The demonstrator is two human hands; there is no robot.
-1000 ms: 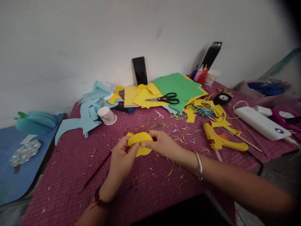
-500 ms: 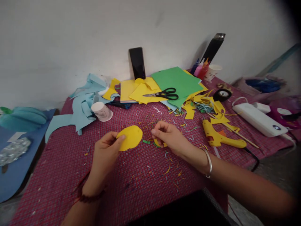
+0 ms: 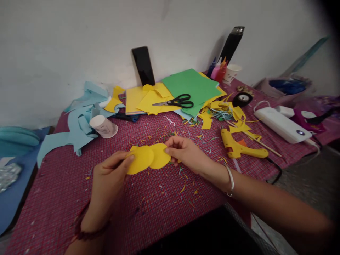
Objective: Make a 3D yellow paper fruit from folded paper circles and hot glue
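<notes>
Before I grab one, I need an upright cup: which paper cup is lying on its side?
The paper cup beside the light blue scraps lies tipped over; the other cup stands upright beside the coloured bottles at the back.

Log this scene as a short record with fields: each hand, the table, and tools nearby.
Left hand: pinches left disc, yellow
Right hand: pinches right disc, yellow, edges overlapping
Table: red checked cloth, paper scraps
Tools: glue gun right of hands; scissors on paper sheets behind
</notes>
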